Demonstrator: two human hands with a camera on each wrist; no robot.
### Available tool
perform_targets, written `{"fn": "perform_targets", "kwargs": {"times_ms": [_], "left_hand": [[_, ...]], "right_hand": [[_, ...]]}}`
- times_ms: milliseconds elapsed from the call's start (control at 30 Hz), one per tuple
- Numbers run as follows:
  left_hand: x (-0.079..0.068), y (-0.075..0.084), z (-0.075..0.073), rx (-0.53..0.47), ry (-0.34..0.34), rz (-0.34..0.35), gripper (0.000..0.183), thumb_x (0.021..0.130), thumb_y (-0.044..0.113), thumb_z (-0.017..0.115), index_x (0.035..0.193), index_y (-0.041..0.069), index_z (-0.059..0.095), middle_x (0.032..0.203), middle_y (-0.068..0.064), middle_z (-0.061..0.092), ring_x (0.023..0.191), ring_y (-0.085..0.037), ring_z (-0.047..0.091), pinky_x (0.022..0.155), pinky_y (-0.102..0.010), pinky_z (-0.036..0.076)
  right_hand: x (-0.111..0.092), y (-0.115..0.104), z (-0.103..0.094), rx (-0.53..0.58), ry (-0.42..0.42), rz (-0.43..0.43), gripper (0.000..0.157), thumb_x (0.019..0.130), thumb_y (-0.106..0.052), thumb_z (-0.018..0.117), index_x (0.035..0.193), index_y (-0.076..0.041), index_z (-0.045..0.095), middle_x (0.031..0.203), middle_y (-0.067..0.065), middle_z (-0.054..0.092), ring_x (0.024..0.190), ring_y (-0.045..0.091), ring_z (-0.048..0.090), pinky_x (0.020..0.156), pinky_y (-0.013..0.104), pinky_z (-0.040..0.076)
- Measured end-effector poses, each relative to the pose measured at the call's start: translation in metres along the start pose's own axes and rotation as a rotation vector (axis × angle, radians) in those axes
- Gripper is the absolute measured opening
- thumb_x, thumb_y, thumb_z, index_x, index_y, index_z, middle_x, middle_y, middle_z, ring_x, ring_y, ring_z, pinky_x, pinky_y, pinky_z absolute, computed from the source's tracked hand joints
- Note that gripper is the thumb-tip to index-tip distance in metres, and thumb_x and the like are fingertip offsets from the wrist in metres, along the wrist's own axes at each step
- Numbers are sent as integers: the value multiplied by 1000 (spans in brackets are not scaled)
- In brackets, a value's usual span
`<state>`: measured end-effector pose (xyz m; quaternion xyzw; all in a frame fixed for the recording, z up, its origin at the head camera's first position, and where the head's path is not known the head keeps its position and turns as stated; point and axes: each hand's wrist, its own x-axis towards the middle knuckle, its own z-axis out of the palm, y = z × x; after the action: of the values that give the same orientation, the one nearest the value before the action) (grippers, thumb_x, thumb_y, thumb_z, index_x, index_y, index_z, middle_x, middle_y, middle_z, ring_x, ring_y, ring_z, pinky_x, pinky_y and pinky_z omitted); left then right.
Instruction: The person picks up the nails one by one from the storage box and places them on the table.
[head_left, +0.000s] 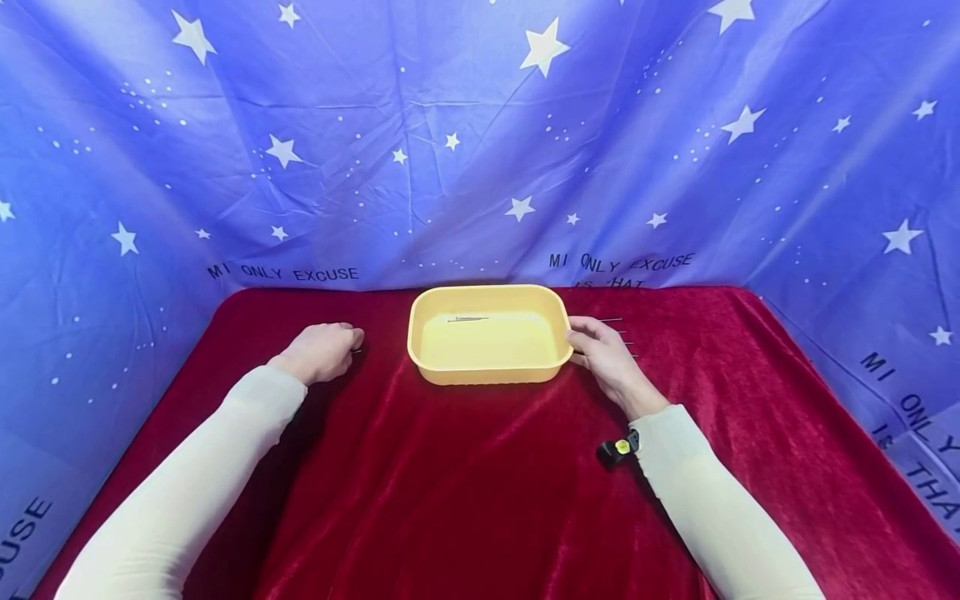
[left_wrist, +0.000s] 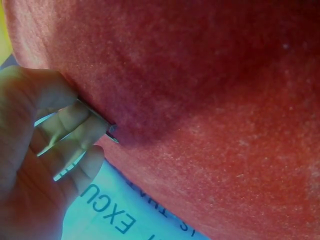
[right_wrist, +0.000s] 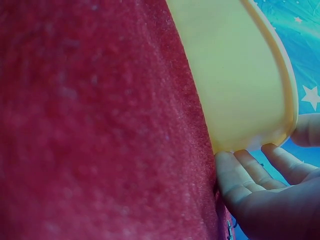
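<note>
A shallow yellow plastic basin [head_left: 491, 377] sits near the far edge of the table, with thin dark nails [head_left: 468, 318] lying inside it. My right hand [head_left: 609, 362] holds the basin's right end. In the right wrist view its fingertips [right_wrist: 227, 162] touch the outer wall, and one digit lies at the rim. To the left of the basin and apart from it, my left hand [head_left: 322, 350] pinches nails [left_wrist: 100, 116] low over the cloth. A flat head and a sharp tip stick out past the fingers in the left wrist view; the rest is hidden.
Several more nails [head_left: 615, 320] lie on the cloth just right of the basin, partly behind the right hand. Red velvet cloth [head_left: 450, 500] covers the table. A blue star-printed curtain [head_left: 420, 192] hangs around its back and sides.
</note>
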<state>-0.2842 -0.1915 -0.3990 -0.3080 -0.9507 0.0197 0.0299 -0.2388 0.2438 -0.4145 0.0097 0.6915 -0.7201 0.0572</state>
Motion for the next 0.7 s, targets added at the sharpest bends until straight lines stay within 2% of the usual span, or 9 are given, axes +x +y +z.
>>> {"fn": "perform_targets", "kwargs": {"times_ms": [333,700], "left_hand": [[1,1,-3,12,2,18,16,73,0,60,71,14,52,74,-3,54,67,-29,59,59,-44,51],[14,8,-24,37,23,34,15,75,1,61,70,13,53,73,-3,54,67,-28,59,61,-43,51]], "right_hand": [[1,1,0,3,8,7,41,97,-7,47,135,8,41,120,18,50,93,12,62,85,28,53],[1,1,0,15,10,6,40,97,-7,47,134,8,42,114,13,53,90,10,62,84,28,53]]}}
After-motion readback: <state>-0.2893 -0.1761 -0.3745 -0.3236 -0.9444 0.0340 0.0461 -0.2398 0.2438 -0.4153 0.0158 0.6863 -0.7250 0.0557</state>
